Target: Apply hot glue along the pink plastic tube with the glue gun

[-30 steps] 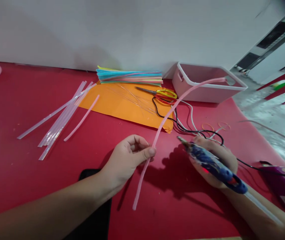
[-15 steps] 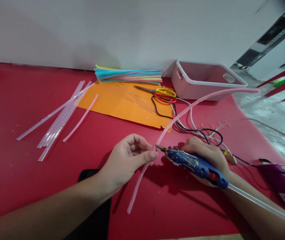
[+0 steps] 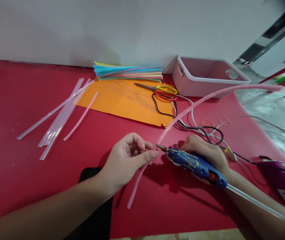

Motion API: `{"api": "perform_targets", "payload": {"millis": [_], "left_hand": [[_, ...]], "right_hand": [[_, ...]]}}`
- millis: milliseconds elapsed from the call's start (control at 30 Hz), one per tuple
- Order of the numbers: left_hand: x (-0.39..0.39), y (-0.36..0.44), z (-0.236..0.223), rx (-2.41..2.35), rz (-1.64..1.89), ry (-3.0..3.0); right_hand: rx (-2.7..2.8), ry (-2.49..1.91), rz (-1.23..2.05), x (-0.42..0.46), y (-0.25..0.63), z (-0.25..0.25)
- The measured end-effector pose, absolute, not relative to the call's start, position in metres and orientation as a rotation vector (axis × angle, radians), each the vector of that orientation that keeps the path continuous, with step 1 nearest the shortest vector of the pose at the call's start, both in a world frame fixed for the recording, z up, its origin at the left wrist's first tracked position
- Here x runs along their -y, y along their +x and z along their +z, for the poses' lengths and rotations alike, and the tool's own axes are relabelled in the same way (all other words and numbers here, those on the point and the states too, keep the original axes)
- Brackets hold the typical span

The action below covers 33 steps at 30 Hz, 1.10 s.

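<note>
Between the thumb and fingers of my left hand [image 3: 129, 160] a long pink pipe cleaner [image 3: 195, 104] is pinched. Its longer part arcs up to the right, and a short tail hangs below the fingers. My right hand [image 3: 205, 153] is wrapped round a blue hot glue gun [image 3: 195, 163], smeared with dried glue. The metal nozzle points left and sits at the pipe cleaner, right by my left fingertips; whether it touches is hard to see. A clear glue stick [image 3: 255, 201] sticks out of the gun's back end.
Several clear glue sticks [image 3: 59, 123] and a short pink pipe cleaner piece [image 3: 81, 116] lie left. Scissors [image 3: 166, 90] rest on orange paper [image 3: 117, 106] before bundled coloured pipe cleaners [image 3: 127, 72]. Behind right are a pink bin [image 3: 207, 88], cables [image 3: 197, 128] and a purple power strip [image 3: 280, 180]. A black phone-like slab [image 3: 94, 213] lies under my left forearm.
The far end of the pink pipe cleaner has swung further right. Both hands and the glue gun stay nearly in place; the view has shifted slightly.
</note>
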<state>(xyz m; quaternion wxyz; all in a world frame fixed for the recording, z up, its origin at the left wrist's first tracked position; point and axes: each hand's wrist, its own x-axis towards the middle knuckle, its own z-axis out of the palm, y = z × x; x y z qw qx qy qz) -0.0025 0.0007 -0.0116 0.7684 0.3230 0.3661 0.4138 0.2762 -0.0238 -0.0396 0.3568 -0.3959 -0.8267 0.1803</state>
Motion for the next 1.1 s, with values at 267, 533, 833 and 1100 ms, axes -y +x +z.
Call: {"api": "perform_targets", "payload": {"millis": [267,533,833,1100], "left_hand": [[0.0002,-0.003,-0.0143,-0.785,0.903,0.72],[0.0006,-0.0035,-0.0156,-0.827,0.896,0.714],[-0.0004,-0.0027,-0.0127,-0.818,0.884,0.711],[-0.0005,-0.0026,-0.0146,-0.786,0.894,0.677]], "right_hand": [[2.143,-1.024,0.444,0.0232,0.2781,-0.0412],[2.131,-1.028,0.468,0.0231,0.2824,-0.0445],[2.136,-1.039,0.478,0.0242,0.2826,-0.0463],[2.182,-1.03,0.416,0.0236,0.2848,-0.0475]]}}
